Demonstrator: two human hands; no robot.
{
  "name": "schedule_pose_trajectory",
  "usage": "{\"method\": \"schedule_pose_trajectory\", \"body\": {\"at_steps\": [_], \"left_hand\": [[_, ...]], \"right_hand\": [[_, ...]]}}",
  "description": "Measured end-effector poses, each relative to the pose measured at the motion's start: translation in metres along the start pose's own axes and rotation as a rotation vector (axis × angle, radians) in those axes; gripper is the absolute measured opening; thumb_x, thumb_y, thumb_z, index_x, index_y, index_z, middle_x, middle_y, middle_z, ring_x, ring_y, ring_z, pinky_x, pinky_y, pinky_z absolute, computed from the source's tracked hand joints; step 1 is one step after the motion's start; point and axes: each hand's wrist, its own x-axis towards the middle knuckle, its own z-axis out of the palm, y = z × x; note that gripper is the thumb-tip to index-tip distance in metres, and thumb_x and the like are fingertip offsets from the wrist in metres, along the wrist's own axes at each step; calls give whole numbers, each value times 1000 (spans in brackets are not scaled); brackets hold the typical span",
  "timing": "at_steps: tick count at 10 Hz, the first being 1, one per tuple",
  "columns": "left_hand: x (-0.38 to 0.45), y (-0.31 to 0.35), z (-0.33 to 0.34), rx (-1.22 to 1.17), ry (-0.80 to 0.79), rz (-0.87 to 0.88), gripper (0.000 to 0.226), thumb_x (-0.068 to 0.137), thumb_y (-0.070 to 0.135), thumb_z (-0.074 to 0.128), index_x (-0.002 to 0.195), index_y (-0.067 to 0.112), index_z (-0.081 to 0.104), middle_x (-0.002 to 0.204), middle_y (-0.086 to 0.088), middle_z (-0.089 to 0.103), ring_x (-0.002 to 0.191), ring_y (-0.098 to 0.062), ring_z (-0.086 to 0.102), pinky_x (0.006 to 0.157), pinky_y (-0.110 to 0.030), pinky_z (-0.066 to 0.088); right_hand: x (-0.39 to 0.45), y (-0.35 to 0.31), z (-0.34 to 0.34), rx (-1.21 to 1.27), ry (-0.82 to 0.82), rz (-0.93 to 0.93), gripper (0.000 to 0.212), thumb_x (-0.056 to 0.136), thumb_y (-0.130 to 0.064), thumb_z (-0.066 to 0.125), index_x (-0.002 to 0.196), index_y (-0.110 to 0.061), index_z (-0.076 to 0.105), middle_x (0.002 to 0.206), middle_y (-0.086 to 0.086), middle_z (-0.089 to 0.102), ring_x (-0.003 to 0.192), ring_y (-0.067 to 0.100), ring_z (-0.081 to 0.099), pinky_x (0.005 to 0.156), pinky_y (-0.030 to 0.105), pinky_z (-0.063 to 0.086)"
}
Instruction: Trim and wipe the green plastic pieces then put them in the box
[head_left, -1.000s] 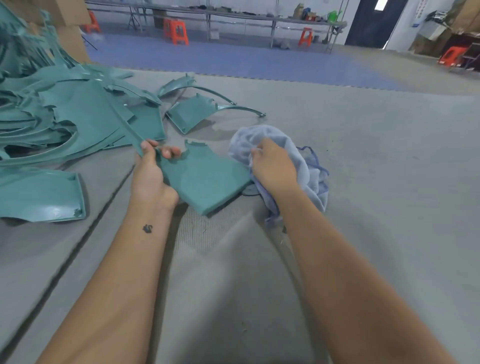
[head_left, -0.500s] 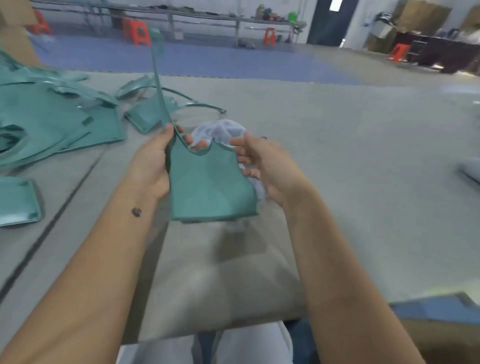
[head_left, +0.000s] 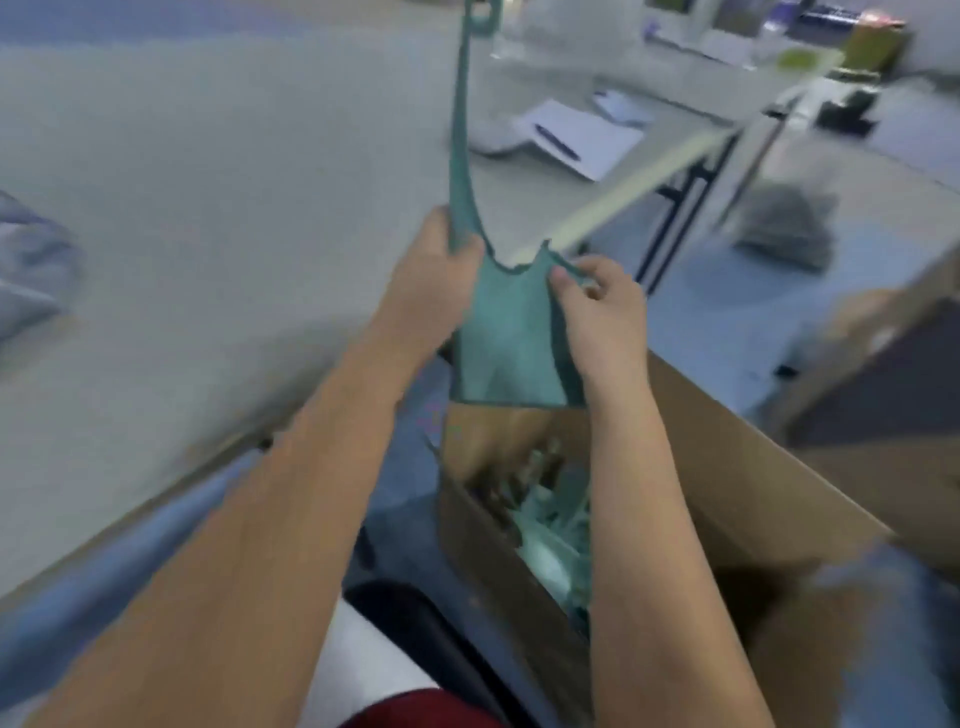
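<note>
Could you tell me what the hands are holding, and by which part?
Both hold the green plastic piece: left hand at its strip's base, right hand at its upper right corner.

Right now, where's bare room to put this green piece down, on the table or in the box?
The table is bare left of the green piece, between it and the cloth at the left edge. Paper takes the far corner. The box, below the piece, already holds green parts; its near right part looks freer.
</note>
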Motion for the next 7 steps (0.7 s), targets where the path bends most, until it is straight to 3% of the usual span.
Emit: {"method": "schedule_pose_trajectory", "body": {"at_steps": [1, 2, 3, 4, 5, 6, 7], "left_hand": [[-40, -42, 84, 57, -281, -203, 16, 95, 14, 56, 108, 19, 50, 103, -2, 64, 87, -16, 58, 69, -19, 43], [-93, -88, 135, -131, -444, -601, 29, 94, 6, 55, 123, 7, 49, 112, -14, 66, 83, -23, 65, 74, -35, 53], [-121, -120, 144, -16, -604, -770, 49, 97, 19, 54, 142, 17, 37, 105, -1, 65, 87, -16, 66, 74, -35, 55], [-124, -134, 133, 156, -677, -785, 53, 99, 31, 50, 148, 27, 28, 115, 2, 58, 97, -14, 61, 77, -34, 52], [-114, -131, 119, 217, -654, -767, 40, 102, 29, 42, 141, 20, 40, 108, -1, 62, 103, -22, 60, 72, -31, 45], [-102, -114, 109, 236, -692, -695, 31, 104, 31, 38, 130, 21, 51, 106, 3, 65, 97, -15, 62, 71, -28, 45], [-90, -99, 105, 148, -582, -558, 26, 103, 28, 41, 122, 22, 58, 102, 5, 69, 82, -4, 65, 69, -24, 47]], "right_hand": [[-13, 81, -65, -100, 73, 162, 14, 89, -27, 66, 76, -28, 60, 81, 12, 65, 75, 20, 60, 67, 33, 44], [-40, 153, -103, -218, 31, 306, 5, 87, -29, 69, 85, -27, 65, 84, 3, 67, 79, 21, 62, 69, 33, 46], [-62, 204, -112, -297, -56, 475, 15, 89, -33, 66, 102, -28, 68, 100, -1, 66, 96, 21, 63, 79, 32, 48], [-78, 235, -105, -577, 15, 650, 39, 92, -36, 58, 131, -28, 57, 135, 6, 47, 124, 28, 45, 102, 37, 37], [-82, 228, -90, -513, 101, 773, 36, 96, -32, 49, 131, -24, 55, 140, 8, 41, 126, 30, 38, 106, 41, 34], [-74, 209, -69, -400, 130, 692, 25, 98, -27, 47, 119, -24, 61, 138, 5, 43, 126, 26, 39, 105, 42, 38], [-56, 172, -51, -216, 221, 520, 22, 96, -21, 47, 110, -24, 64, 129, 3, 48, 121, 25, 45, 104, 41, 40]]}}
